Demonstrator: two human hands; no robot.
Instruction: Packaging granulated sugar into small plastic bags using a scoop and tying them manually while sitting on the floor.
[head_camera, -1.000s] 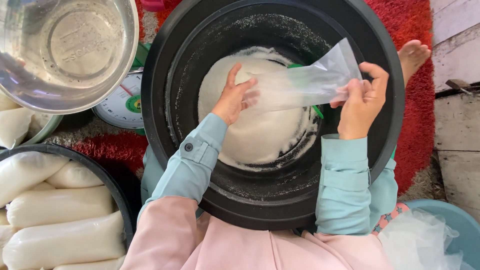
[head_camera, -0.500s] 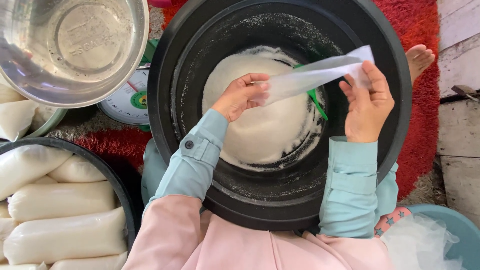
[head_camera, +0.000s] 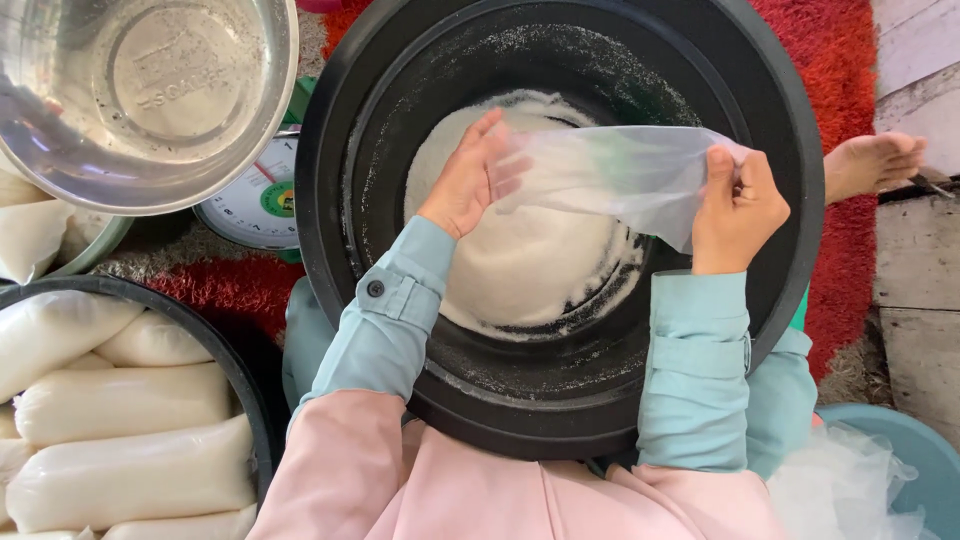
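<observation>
While both hands stretch it, a clear plastic bag (head_camera: 620, 180) hangs over the white grains (head_camera: 530, 260) in the big black tub (head_camera: 790, 250).

The bag's long axis runs left to right, about level, one end at each hand. The left hand (head_camera: 470, 180) has its fingers together on the bag's left end; the fingers of the right hand (head_camera: 738, 205) are pinched shut on the right end. Left of the tub are a steel bowl (head_camera: 140, 95) and a round scale (head_camera: 250, 200) with a white dial and a green centre. At lower left a second black tub (head_camera: 245, 400) holds long filled white bags (head_camera: 120, 400) lying on their sides. A heap of empty clear bags (head_camera: 850, 490) lies at lower right.
</observation>
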